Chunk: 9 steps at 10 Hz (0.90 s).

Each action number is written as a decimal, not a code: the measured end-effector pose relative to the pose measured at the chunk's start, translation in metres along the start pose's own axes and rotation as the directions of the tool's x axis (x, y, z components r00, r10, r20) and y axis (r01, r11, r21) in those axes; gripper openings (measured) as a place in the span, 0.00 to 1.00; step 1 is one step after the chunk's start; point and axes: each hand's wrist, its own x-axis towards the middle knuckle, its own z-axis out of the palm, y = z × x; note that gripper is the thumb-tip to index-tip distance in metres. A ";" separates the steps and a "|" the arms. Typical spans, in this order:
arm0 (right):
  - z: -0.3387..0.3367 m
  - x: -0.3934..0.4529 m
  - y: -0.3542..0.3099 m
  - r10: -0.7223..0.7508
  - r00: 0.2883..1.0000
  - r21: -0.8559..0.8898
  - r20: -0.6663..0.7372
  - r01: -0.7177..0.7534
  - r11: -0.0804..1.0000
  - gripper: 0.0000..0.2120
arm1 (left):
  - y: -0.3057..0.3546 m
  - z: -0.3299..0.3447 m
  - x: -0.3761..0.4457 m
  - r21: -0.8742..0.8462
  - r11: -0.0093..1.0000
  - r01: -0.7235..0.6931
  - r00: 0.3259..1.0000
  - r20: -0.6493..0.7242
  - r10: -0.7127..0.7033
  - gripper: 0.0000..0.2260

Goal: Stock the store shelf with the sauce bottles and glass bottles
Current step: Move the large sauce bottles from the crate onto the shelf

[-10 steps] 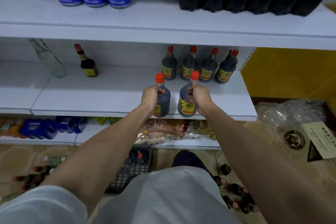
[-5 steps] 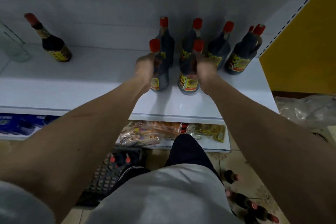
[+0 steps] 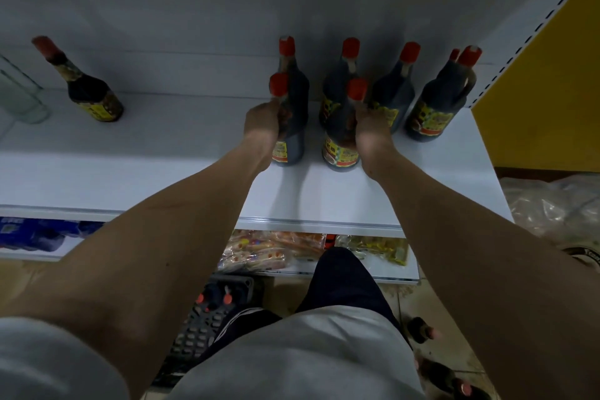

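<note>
On the white shelf (image 3: 324, 198) my left hand (image 3: 263, 122) grips a dark sauce bottle (image 3: 287, 146) with a red cap. My right hand (image 3: 371, 130) grips a second dark sauce bottle (image 3: 341, 153) beside it. Both bottles stand upright on the shelf, just in front of a back row of several like bottles (image 3: 394, 94). A slimmer sauce bottle (image 3: 87, 91) stands alone at the left. A clear glass bottle (image 3: 19, 94) shows at the far left edge.
A yellow panel (image 3: 545, 81) closes the shelf on the right. Below are snack packets (image 3: 276, 250) and blue bottles (image 3: 32, 234). On the floor stand a black crate (image 3: 207, 325) holding bottles and loose sauce bottles (image 3: 438, 367); plastic wrap (image 3: 558, 208) lies at right.
Both hands have carried their bottles from the shelf's front edge back to just before the rear row. The camera has moved in closer and tilted down.
</note>
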 end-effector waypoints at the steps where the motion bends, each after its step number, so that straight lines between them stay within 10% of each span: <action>1: 0.009 -0.005 -0.001 -0.005 0.999 0.049 0.038 0.003 0.999 0.12 | -0.004 0.003 0.004 0.021 0.999 -0.026 0.999 -0.047 0.027 0.13; 5: -0.021 -0.055 -0.030 0.001 0.997 -0.252 0.081 0.019 0.968 0.19 | 0.012 -0.003 -0.026 0.467 0.884 -0.024 0.991 -0.109 0.084 0.14; 7: -0.024 -0.110 -0.034 -0.015 0.999 -0.437 0.040 0.032 0.899 0.17 | 0.018 -0.031 -0.080 0.622 0.780 -0.070 0.996 0.080 0.026 0.28; 9: -0.005 -0.191 -0.031 -0.088 0.977 -0.653 0.193 0.195 0.732 0.23 | 0.018 -0.090 -0.149 0.857 0.470 -0.210 0.977 0.196 0.078 0.24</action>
